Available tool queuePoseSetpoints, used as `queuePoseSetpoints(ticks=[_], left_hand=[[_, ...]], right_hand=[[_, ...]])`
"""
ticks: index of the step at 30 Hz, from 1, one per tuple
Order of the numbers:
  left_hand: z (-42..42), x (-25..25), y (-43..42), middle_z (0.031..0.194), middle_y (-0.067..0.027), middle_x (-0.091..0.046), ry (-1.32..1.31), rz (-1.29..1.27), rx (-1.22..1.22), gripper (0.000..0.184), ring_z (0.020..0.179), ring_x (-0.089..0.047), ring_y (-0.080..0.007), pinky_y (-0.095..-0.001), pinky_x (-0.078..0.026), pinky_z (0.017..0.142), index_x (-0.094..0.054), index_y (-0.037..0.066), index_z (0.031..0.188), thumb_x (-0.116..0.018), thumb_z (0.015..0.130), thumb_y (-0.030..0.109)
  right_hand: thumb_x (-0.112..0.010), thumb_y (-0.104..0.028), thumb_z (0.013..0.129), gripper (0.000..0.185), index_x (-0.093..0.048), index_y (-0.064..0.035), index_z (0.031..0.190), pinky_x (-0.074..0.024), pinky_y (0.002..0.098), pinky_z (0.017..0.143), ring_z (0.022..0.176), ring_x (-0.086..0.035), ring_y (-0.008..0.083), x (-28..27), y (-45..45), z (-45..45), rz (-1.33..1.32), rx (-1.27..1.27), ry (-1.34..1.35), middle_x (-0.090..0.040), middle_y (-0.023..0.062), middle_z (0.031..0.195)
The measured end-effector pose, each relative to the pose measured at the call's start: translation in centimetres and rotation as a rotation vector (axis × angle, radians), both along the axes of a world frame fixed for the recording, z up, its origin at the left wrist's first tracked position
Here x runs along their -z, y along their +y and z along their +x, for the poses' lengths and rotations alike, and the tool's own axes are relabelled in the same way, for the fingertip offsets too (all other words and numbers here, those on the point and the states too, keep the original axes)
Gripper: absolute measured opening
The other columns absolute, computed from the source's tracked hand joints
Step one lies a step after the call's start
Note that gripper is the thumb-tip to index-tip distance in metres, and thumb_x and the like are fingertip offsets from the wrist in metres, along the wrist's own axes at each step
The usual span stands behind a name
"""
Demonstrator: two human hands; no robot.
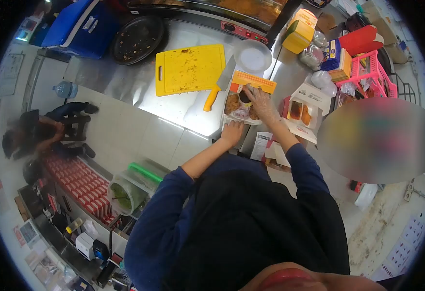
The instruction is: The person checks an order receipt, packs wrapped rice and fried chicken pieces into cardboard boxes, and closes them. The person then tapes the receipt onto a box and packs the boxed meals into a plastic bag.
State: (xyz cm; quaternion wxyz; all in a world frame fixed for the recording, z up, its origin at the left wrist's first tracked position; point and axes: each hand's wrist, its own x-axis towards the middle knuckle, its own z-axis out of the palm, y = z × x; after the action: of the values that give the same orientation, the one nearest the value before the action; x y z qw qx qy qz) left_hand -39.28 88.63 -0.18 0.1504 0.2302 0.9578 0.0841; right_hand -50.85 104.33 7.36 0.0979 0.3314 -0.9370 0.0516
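Observation:
An open takeaway food box (225, 116) with an orange checkered lid flap (253, 82) lies at the counter edge before me. Inside are browned fried pieces (232, 103), a small wrapped item (241, 112) and a small dark round cup (244, 97). My right hand (260, 103), in a clear plastic glove, reaches into the box with its fingers closed at the cup. Bare, my left hand (233, 133) curls its fingers over the box's near edge. Beside the box lie a yellow-handled knife (212, 98) and a translucent round bowl (253, 56).
A yellow cutting board (191, 70) with crumbs and a dark round tray (138, 40) are on the counter. Right of me stands another open box (313, 100) with browned food. A pink basket (375, 72) is farther right. A person (42, 127) sits at left.

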Motion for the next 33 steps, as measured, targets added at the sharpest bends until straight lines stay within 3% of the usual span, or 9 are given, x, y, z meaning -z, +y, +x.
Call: queuePoseSetpoints(ticks=[3, 9, 16, 19, 23, 25, 27, 29, 33], left_hand=[[-0.6, -0.1, -0.8, 0.12, -0.0123, -0.055, -0.031, 0.051, 0.016, 0.053, 0.112, -0.053, -0.0286, -0.0487, -0.048, 0.085, -0.044, 0.008, 0.134, -0.057, 0.084, 0.016], [-0.6, 0.4, -2.2, 0.121, -0.0144, -0.052, 0.048, 0.191, 0.026, 0.072, 0.108, -0.054, -0.0317, -0.0499, -0.048, 0.082, -0.037, 0.007, 0.139, -0.068, 0.075, 0.019], [-0.5, 1.5, -2.5, 0.123, -0.0156, -0.051, 0.145, 0.151, 0.038, 0.075, 0.109, -0.053, -0.0312, -0.05, -0.046, 0.084, -0.036, 0.008, 0.141, -0.068, 0.074, 0.019], [-0.3, 1.7, -2.3, 0.119, -0.0187, -0.054, 0.268, 0.22, 0.022, 0.062, 0.11, -0.053, -0.0317, -0.0488, -0.046, 0.085, -0.047, 0.006, 0.132, -0.065, 0.075, 0.018], [-1.7, 2.2, -1.5, 0.085, -0.0164, -0.067, 0.147, 0.334, -0.079, 0.03, 0.074, -0.067, -0.0298, -0.0433, -0.052, 0.065, -0.06, 0.004, 0.109, -0.056, 0.082, 0.015], [-1.4, 0.6, -1.9, 0.107, -0.016, -0.064, 0.233, 0.36, -0.103, 0.033, 0.098, -0.064, -0.0298, -0.0505, -0.042, 0.097, -0.06, 0.006, 0.114, -0.053, 0.085, 0.02], [-1.0, 0.5, -1.6, 0.121, -0.0168, -0.058, 0.499, 0.539, -0.227, 0.037, 0.116, -0.055, -0.0299, -0.0551, -0.03, 0.106, -0.057, 0.008, 0.119, -0.052, 0.085, 0.019], [-0.6, 5.2, 0.2, 0.127, -0.0181, -0.054, 0.275, 0.198, -0.171, 0.039, 0.125, -0.048, -0.0321, -0.0545, -0.032, 0.104, -0.055, 0.008, 0.123, -0.051, 0.085, 0.017], [0.0, 3.8, 0.1, 0.127, -0.0185, -0.054, 0.212, 0.25, -0.23, 0.041, 0.122, -0.049, -0.0336, -0.052, -0.036, 0.098, -0.054, 0.008, 0.124, -0.051, 0.084, 0.018]], right_hand=[[-0.055, 0.002, 0.077, 0.068, -0.035, -0.0106, 0.141, -0.0487, 0.0422, 0.087, 0.102, -0.057, 0.0378, -0.4, -0.7, 0.2, -0.036, 0.178, -0.355, -0.051, 0.0205, 0.113], [-0.059, -0.002, 0.079, 0.057, -0.044, -0.0073, 0.134, -0.0474, 0.045, 0.088, 0.11, -0.054, 0.0399, 0.0, -0.2, 3.0, -0.462, 0.249, -0.294, -0.054, 0.0256, 0.118], [-0.061, -0.006, 0.078, 0.054, -0.048, -0.0065, 0.131, -0.0456, 0.0492, 0.09, 0.105, -0.055, 0.0444, 0.1, -1.1, 2.7, -0.483, 0.618, -0.638, -0.058, 0.0274, 0.114], [-0.059, -0.006, 0.079, 0.056, -0.047, -0.0074, 0.133, -0.0428, 0.0495, 0.095, 0.11, -0.053, 0.0444, 5.1, -0.8, 2.7, -0.32, 0.483, -0.44, -0.057, 0.0274, 0.118], [-0.063, -0.024, 0.082, 0.049, -0.054, -0.0075, 0.127, -0.0401, 0.0467, 0.1, 0.114, -0.053, 0.0394, 5.2, -1.0, 2.1, -0.348, 0.38, -0.282, -0.059, 0.0239, 0.119], [-0.065, -0.047, 0.083, 0.06, -0.056, -0.0056, 0.126, -0.0474, 0.043, 0.091, 0.107, -0.061, 0.0367, -3.2, -4.5, 2.5, -0.374, 0.444, -0.669, -0.062, 0.0215, 0.116], [-0.064, -0.032, 0.085, 0.051, -0.056, -0.0021, 0.125, -0.045, 0.041, 0.095, 0.112, -0.059, 0.0346, -2.2, -4.8, 2.2, -0.247, 0.457, -0.726, -0.062, 0.0212, 0.119], [-0.064, -0.031, 0.085, 0.054, -0.052, -0.0016, 0.129, -0.0437, 0.0422, 0.096, 0.115, -0.056, 0.0366, 0.9, -3.8, 1.7, -0.169, 0.325, -0.618, -0.058, 0.0228, 0.124], [-0.069, -0.025, 0.08, 0.053, -0.052, -0.0017, 0.125, -0.0457, 0.0418, 0.084, 0.094, -0.059, 0.0292, 3.8, 0.1, 0.4, -0.234, 0.336, -0.861, -0.062, 0.0141, 0.11]])
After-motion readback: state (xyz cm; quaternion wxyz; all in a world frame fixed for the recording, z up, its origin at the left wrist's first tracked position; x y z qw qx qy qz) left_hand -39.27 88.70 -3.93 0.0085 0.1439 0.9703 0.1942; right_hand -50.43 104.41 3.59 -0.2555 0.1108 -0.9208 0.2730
